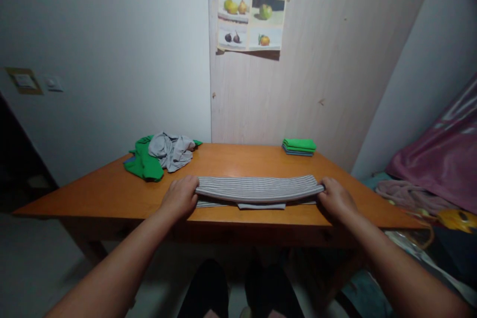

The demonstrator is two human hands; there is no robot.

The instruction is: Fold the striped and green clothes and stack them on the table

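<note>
A grey-and-white striped cloth garment is stretched between my hands near the front edge of the wooden table. My left hand is closed on its left end, and my right hand grips the right end. The upper layer is folded over and slightly raised at its near edge. Beneath it, more striped cloth and a plain light grey strip show on the tabletop. Which part of the garment each hand pinches is hidden by the fingers.
Crumpled green and grey garments lie at the back left of the table. A small stack of folded green and blue cloths sits at the back right. Behind stands a wall with a fruit poster. Pink fabric hangs at the right.
</note>
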